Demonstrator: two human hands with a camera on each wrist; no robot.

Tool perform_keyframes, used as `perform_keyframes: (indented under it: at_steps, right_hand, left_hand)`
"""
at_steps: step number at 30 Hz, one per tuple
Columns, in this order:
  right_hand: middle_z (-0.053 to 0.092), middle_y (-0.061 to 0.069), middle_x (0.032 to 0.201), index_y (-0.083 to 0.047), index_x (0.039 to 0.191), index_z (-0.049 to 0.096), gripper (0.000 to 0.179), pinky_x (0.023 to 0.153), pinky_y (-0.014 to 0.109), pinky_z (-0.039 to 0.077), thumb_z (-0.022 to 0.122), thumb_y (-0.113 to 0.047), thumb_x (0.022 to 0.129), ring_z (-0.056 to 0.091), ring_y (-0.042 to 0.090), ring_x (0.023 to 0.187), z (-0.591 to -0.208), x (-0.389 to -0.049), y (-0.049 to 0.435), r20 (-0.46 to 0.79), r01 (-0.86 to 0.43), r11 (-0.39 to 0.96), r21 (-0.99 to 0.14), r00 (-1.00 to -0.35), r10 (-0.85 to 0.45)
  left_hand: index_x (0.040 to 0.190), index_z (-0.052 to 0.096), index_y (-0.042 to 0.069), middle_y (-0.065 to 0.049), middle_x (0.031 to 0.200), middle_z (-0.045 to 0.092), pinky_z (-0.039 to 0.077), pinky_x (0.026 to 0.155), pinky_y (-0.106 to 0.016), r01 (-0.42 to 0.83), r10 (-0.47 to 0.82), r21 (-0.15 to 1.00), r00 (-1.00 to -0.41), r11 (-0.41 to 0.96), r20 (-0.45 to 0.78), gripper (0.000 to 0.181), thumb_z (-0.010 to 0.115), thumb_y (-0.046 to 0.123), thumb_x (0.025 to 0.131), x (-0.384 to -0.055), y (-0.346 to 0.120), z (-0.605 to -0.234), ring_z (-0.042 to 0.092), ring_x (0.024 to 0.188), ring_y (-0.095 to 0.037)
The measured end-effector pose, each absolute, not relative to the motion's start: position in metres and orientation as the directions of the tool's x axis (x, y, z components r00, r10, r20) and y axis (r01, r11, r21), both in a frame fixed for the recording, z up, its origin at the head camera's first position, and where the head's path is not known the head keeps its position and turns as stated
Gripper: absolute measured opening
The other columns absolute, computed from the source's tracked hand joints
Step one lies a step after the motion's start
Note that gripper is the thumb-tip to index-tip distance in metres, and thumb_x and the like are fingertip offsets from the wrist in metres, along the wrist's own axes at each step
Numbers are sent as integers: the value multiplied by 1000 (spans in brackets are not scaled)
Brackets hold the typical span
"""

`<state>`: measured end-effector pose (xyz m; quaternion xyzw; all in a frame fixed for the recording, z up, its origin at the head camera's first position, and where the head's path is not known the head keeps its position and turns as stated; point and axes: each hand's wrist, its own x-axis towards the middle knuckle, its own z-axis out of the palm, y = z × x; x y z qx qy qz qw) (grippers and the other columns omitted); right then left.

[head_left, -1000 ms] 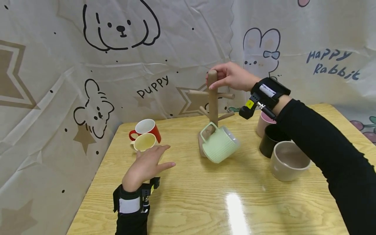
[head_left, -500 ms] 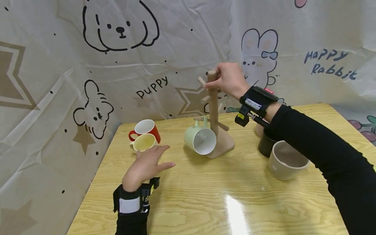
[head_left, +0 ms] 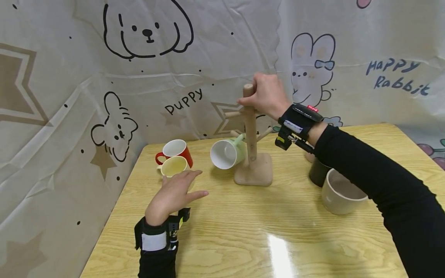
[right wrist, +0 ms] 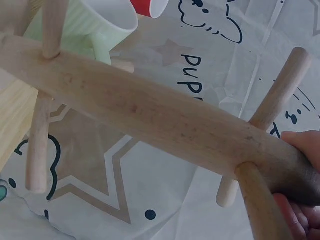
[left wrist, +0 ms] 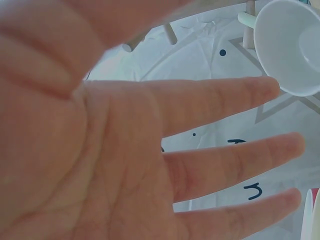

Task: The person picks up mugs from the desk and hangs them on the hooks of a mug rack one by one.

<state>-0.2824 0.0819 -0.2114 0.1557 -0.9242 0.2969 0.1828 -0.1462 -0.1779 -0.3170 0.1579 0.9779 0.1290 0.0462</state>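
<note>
My right hand (head_left: 269, 94) grips the top of a wooden mug tree (head_left: 251, 135), whose square base rests on the table. By its handle, a pale green mug (head_left: 224, 155) hangs from a lower peg on the tree's left side, mouth turned toward me. The right wrist view has the post (right wrist: 140, 110) close up, with fingers curled at its upper end. My left hand (head_left: 175, 195) is held out with straight, spread fingers and nothing in it, just in front of a yellow mug (head_left: 174, 166). In the left wrist view, its palm (left wrist: 100, 165) is bare.
Behind the yellow mug stands a red mug (head_left: 189, 156) with a white inside. To the right, a beige mug (head_left: 338, 200) and a black mug (head_left: 317, 173) stand partly under my right sleeve, a pink one mostly hidden behind. A printed cloth (head_left: 194, 46) hangs behind the table.
The mug tree has turned clockwise as seen from above, by my right hand. The green mug has swung from the front round to the left. My left hand has stayed put.
</note>
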Motion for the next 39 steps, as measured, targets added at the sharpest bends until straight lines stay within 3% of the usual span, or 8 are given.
perform_keyframes:
  at_steps: [11,14,17,20,27,31,39]
  right_hand:
    - [57,11,83,-2,83,50,43,63,34,43,72,-37,69,51,22,75,-211,-278,87,429,-430,762,-484,-876,-222]
    - [61,13,98,-2,99,55,51,75,34,46,68,-43,72,54,22,88,-208,-272,90,411,-436,739,-514,-881,-235]
    - [57,12,119,-4,118,52,63,91,35,41,64,-48,74,50,20,107,-202,-260,97,444,-452,683,-574,-872,-203]
    - [52,11,128,-6,124,49,62,99,37,35,62,-45,77,44,17,116,-196,-240,108,531,-498,593,-633,-836,-136]
    - [60,6,111,-5,110,61,38,96,31,39,64,-26,79,51,11,106,-217,-185,136,644,-577,400,-712,-763,47]
    - [61,-2,107,-6,108,62,32,95,28,41,64,-20,80,53,12,103,-249,-165,148,601,-542,329,-773,-792,108]
    - [58,-5,101,-4,107,61,31,74,12,44,61,-22,82,57,12,92,-299,-160,167,446,-392,271,-879,-878,175]
  left_hand:
    - [131,44,10,-18,132,47,13,91,-76,297,325,281,-944,913,-57,66,56,48,80,-145,-177,-316,40,119,-36]
    - [131,44,10,-17,131,48,16,92,-75,301,328,280,-943,912,-55,65,56,48,80,-144,-177,-316,41,119,-35]
    - [130,44,10,-17,130,49,19,91,-73,307,333,280,-942,910,-50,64,56,47,80,-143,-177,-316,42,118,-34]
    - [130,45,9,-17,129,50,19,91,-73,309,334,282,-941,908,-44,63,56,47,80,-143,-178,-316,42,117,-34]
    - [130,45,9,-16,129,49,16,91,-75,308,330,277,-943,910,-36,64,56,48,80,-144,-180,-315,42,118,-34]
    - [130,45,9,-17,130,49,16,91,-74,306,329,276,-944,911,-39,65,57,47,80,-143,-180,-315,42,118,-34]
    - [131,44,10,-17,131,48,14,92,-75,286,314,285,-948,915,-56,64,56,47,80,-144,-181,-314,41,119,-35]
